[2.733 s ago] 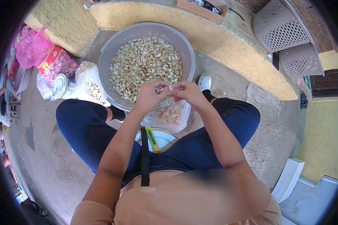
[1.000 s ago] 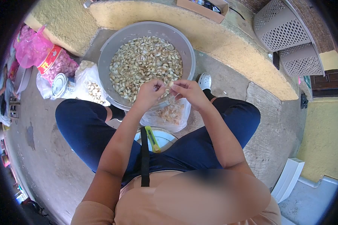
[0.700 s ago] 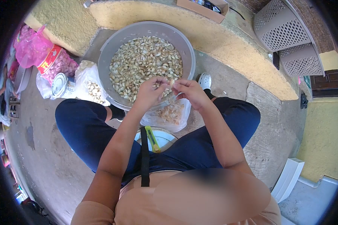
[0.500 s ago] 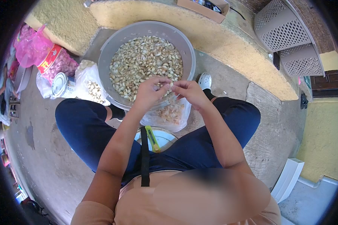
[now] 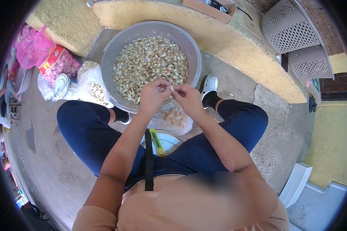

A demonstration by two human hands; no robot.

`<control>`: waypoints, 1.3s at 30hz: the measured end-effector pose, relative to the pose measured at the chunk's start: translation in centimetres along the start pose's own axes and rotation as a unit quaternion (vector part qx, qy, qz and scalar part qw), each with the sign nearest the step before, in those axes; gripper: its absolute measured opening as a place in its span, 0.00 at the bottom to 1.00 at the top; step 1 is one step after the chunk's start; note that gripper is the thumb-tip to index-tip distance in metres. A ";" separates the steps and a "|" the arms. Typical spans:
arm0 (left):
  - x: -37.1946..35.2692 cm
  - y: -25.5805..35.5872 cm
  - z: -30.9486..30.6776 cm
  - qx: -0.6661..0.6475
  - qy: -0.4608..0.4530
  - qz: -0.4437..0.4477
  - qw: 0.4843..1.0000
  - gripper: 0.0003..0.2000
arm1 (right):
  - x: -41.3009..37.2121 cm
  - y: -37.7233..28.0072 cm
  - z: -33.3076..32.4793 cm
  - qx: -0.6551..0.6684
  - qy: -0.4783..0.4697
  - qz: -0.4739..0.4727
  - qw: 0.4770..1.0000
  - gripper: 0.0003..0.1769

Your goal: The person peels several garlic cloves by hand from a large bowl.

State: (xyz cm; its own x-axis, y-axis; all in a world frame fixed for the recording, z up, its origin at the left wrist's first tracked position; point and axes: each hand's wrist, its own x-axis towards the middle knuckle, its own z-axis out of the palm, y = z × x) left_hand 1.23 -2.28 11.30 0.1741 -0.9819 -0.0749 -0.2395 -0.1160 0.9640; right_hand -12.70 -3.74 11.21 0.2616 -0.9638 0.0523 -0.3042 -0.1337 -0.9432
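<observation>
Above the near rim of a large round grey tub (image 5: 195, 73), both hands meet fingertip to fingertip. My left hand (image 5: 153, 94) is closed in a pinch at one side of a small pale garlic clove (image 5: 172, 88). The fingers of my right hand (image 5: 189, 99) pinch the same clove from the other side. Many unpeeled-looking garlic cloves (image 5: 146, 57) fill the tub's bottom. Below the hands, a clear plastic bag (image 5: 185, 125) holds papery brownish skins (image 5: 173, 115).
Left of the tub stand a white bag of cloves (image 5: 90, 79), a metal can (image 5: 63, 86) and a pink net sack of garlic (image 5: 65, 65). A yellow-green box cutter (image 5: 157, 143) lies between my legs. A low yellow wall (image 5: 227, 50) curves behind the tub.
Both hands have shifted slightly left, still together at the fingertips. My right foot in its white clog shows more fully. The tub and bags stay where they were.
</observation>
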 end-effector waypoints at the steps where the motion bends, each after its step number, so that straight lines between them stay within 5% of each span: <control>1: 0.0 -0.3 0.1 -0.017 0.005 -0.007 1.000 0.07 | -0.1 0.0 0.1 -0.012 0.005 -0.009 1.000 0.10; 9: 0.2 -1.3 0.2 0.008 0.015 -0.033 0.999 0.07 | -0.4 -0.6 0.4 -0.113 0.020 -0.089 0.989 0.09; 21: 0.2 -0.8 0.2 -0.050 0.038 -0.050 0.997 0.05 | -0.5 -0.5 0.6 -0.086 0.024 -0.125 0.988 0.08; 39: -0.1 1.9 -0.7 -0.096 -0.040 -0.086 0.991 0.07 | 0.4 -0.9 -0.5 -0.036 0.013 -0.027 0.999 0.10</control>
State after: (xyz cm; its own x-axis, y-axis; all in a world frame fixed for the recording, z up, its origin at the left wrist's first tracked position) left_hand 1.47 -2.33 13.34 0.1189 -0.9597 -0.2546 -0.0246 -0.2591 0.9655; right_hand -12.79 -4.14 12.27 0.2562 -0.9602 0.1116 -0.3565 -0.2012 -0.9124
